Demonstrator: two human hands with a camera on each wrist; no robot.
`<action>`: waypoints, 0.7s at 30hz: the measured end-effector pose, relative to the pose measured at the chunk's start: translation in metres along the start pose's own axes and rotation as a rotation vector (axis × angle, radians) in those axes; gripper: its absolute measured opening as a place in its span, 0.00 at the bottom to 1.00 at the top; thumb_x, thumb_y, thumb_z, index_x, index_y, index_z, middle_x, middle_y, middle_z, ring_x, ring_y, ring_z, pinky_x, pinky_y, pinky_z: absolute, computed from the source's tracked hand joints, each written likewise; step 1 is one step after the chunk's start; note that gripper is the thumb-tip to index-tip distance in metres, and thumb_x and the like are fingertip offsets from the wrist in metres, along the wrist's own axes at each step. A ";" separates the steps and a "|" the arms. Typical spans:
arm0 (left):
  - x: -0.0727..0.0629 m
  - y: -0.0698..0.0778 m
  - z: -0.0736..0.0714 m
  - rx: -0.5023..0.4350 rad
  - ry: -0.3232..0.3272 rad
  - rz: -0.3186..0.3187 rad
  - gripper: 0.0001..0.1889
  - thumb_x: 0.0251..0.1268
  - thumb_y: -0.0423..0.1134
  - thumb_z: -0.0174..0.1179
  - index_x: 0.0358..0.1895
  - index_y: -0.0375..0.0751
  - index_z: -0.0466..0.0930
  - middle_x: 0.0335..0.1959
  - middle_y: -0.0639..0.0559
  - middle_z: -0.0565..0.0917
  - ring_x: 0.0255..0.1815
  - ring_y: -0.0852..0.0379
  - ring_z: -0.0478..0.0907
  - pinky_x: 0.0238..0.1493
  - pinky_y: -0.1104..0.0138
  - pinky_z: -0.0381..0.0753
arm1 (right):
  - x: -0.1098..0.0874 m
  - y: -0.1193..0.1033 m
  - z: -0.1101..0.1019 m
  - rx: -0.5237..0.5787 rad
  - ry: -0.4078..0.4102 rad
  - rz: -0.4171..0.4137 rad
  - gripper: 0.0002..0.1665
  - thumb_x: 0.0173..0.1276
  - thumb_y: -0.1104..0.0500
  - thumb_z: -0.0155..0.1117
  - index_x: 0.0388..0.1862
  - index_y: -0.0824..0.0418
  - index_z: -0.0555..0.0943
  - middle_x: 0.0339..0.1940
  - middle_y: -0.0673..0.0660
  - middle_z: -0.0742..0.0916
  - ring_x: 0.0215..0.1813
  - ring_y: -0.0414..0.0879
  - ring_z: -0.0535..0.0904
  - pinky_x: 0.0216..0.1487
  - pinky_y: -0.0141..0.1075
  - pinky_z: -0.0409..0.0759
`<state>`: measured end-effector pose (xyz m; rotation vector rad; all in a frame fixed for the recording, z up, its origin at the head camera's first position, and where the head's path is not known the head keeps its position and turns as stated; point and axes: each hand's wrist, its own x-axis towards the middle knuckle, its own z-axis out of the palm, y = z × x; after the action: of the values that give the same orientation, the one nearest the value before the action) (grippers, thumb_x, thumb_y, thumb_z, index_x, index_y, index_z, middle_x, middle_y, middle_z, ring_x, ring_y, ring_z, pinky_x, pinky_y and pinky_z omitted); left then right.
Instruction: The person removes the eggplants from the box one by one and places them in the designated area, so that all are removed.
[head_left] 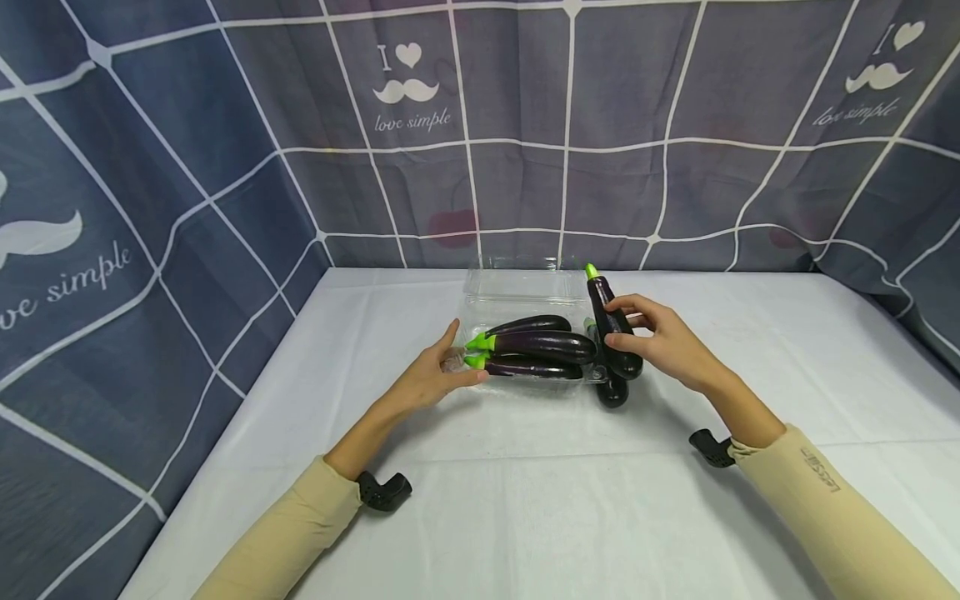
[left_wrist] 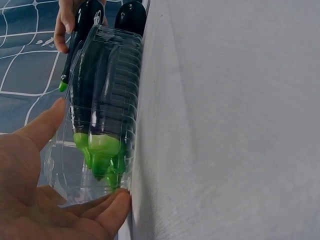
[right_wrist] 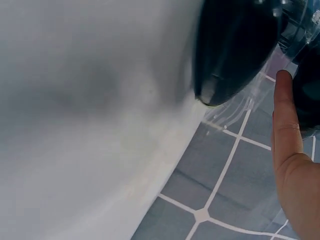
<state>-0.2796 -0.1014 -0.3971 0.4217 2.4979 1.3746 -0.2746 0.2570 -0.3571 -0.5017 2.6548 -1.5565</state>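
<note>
Dark purple eggplants (head_left: pixel 546 343) with green stem ends lie in a clear plastic clamshell box (head_left: pixel 525 287), its lid folded back on the far side. My left hand (head_left: pixel 426 377) is at the box's left end, its fingers spread to either side of it; fingertips (left_wrist: pixel 116 211) touch the lower corner in the left wrist view. To the right of the box my right hand (head_left: pixel 667 337) grips another eggplant (head_left: pixel 611 321) between thumb and fingers, its green tip pointing away. Just beneath that one is a further eggplant (head_left: pixel 613 393), mostly covered.
A white cloth (head_left: pixel 510 508) covers the table. Behind it and along the left hangs a grey-blue checked curtain (head_left: pixel 517 192), reaching close to the box's lid. Each sleeve cuff carries a black wrist device (head_left: pixel 384 492).
</note>
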 end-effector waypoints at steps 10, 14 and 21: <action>0.001 0.002 -0.001 0.001 -0.005 -0.003 0.58 0.57 0.58 0.70 0.81 0.53 0.35 0.73 0.37 0.63 0.72 0.43 0.62 0.65 0.46 0.65 | -0.014 0.011 -0.007 -0.055 0.001 0.057 0.28 0.72 0.55 0.63 0.68 0.60 0.71 0.65 0.66 0.72 0.64 0.60 0.69 0.57 0.53 0.68; 0.001 0.002 -0.001 -0.006 -0.009 0.002 0.58 0.58 0.57 0.70 0.81 0.52 0.35 0.73 0.36 0.63 0.72 0.43 0.62 0.65 0.47 0.65 | -0.019 0.017 -0.010 -0.064 0.005 0.063 0.25 0.74 0.57 0.59 0.67 0.61 0.72 0.61 0.66 0.74 0.54 0.53 0.73 0.48 0.44 0.72; 0.001 0.000 -0.001 -0.019 -0.007 0.004 0.57 0.58 0.56 0.69 0.81 0.53 0.35 0.73 0.36 0.62 0.73 0.43 0.60 0.66 0.47 0.64 | -0.023 0.025 -0.013 -0.052 -0.007 0.094 0.25 0.72 0.61 0.58 0.67 0.62 0.72 0.61 0.66 0.74 0.51 0.46 0.73 0.43 0.37 0.74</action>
<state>-0.2812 -0.1018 -0.3967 0.4276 2.4774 1.3954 -0.2619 0.2857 -0.3751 -0.3779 2.6773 -1.4613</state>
